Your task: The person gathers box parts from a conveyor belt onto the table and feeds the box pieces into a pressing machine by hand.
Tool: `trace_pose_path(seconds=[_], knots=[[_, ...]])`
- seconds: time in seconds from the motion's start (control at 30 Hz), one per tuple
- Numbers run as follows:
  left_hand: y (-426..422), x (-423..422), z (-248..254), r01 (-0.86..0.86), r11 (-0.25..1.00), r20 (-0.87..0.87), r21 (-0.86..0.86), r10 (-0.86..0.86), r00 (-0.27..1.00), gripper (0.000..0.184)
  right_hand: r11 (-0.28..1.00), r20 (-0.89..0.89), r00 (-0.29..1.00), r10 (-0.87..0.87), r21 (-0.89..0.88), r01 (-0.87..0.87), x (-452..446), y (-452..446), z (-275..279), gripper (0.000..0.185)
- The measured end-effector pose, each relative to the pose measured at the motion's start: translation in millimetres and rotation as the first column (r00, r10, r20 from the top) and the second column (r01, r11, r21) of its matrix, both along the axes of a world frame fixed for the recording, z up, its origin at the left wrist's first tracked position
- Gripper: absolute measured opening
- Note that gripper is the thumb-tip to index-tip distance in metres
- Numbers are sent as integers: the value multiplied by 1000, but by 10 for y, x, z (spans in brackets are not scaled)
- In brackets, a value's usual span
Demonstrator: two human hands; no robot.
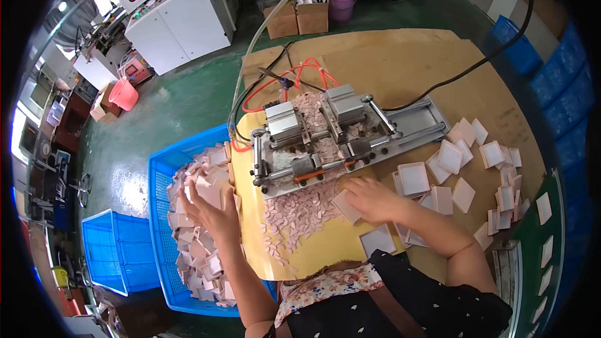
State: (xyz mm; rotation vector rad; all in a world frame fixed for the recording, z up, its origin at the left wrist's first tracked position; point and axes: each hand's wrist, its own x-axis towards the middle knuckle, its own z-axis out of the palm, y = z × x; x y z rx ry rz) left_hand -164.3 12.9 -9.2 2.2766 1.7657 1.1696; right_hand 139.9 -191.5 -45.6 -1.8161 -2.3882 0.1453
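My left hand [213, 213] is over the blue basket [158, 231] heaped with pale pink box pieces [197, 250]; its fingers are spread apart. My right hand [372, 199] is at the front of the metal machine [325, 138], its fingers closed on a pale pink piece [346, 206] lying low over the table. Small pink scraps [291, 219] are heaped before the machine and inside it. To the right of my right hand lie shallow square trays [413, 179], some stacked or leaning on each other.
The yellow-brown table [400, 53] carries the machine, with red tubes [256, 91] and a black cable [463, 75]. An empty blue crate [116, 250] stands left of the basket. More trays [501, 200] line the right edge, beside a green surface [544, 238] with pieces on it.
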Motion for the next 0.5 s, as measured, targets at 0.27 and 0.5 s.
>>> trace_pose_path(seconds=[0.27,0.5], knots=[[-281,524,28,512,856,166,67,-516,841,69,971,-125,992,-18,233,47,62,553,901,56],[-348,1306,29,834,551,-7,-8,-834,551,43,983,10,995,-96,158,93,44,636,811,60]])
